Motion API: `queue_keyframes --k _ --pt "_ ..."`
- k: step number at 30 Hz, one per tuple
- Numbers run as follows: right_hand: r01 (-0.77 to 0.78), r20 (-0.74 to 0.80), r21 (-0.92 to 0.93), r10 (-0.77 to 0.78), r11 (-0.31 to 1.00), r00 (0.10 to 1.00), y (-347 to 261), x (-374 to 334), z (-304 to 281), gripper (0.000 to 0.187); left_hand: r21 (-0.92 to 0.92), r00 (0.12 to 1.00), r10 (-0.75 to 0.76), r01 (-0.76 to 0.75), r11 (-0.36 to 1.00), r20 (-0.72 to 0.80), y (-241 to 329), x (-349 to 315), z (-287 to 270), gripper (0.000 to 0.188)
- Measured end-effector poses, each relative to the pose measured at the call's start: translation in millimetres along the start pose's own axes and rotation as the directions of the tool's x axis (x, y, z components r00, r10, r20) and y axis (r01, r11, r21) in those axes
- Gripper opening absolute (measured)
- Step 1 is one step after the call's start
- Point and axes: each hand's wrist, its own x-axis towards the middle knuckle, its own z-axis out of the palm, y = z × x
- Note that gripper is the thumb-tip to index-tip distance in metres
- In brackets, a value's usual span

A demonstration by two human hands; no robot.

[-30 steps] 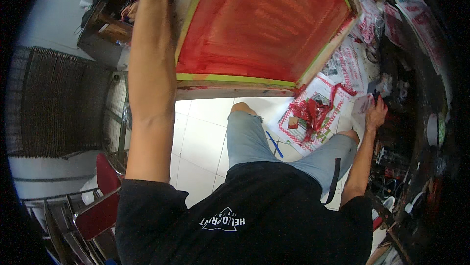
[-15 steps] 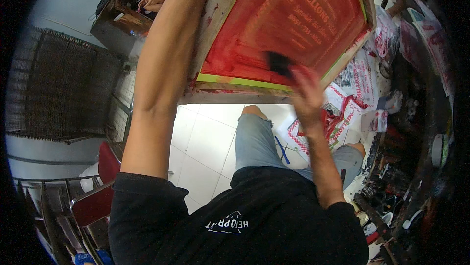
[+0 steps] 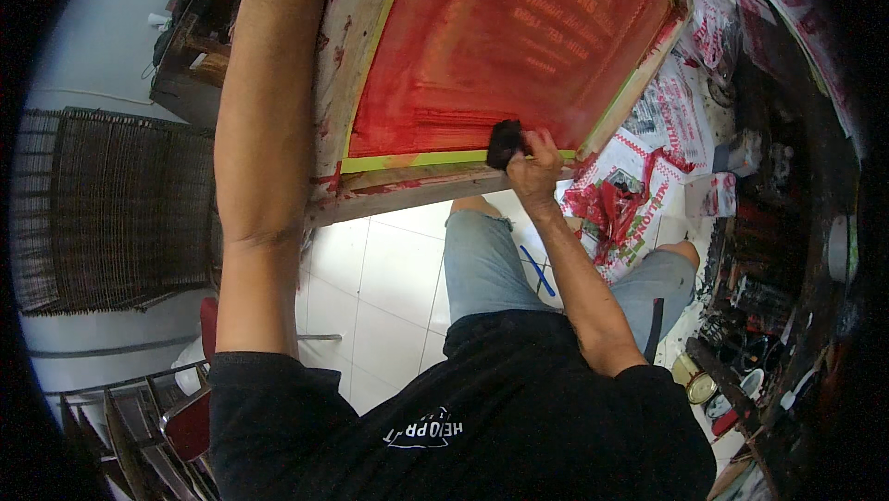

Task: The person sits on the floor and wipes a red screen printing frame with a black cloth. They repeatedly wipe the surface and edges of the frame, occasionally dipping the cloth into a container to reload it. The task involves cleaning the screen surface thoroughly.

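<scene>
A wooden screen-printing frame is tilted up in front of me, with red-stained mesh and yellow-green tape along its inner edges. Pale lettering shows through the red. My right hand is closed on a black wad, a rag or sponge, against the mesh's lower edge by the tape. Wet-looking dark red streaks lie just left of the wad. My left arm reaches up along the frame's left side; its hand lies beyond the top edge of the view.
Red-printed sheets and crumpled red plastic lie to the right. A thin blue object is on the tiled floor between my legs. Open tins and clutter line the right side. A dark slatted rack and chairs stand left.
My right hand has moved the black wad down and left to the mesh's lower edge. The frame now sits further left in view, and my left arm has shifted left too.
</scene>
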Motion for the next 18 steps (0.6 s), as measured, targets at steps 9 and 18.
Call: queue_keyframes --k 9,18 --pt "0.449 -0.093 0.209 -0.440 0.868 0.893 -123.1 50.2 -3.9 0.024 0.201 0.952 -0.296 0.306 0.931 -0.080 32.0 1.9 30.3 0.040" --pt "0.114 -0.021 0.204 -0.112 0.972 0.993 -65.2 30.8 -16.8 0.012 0.148 0.970 -0.245 0.240 0.959 0.012 21.7 8.8 18.8 0.037"
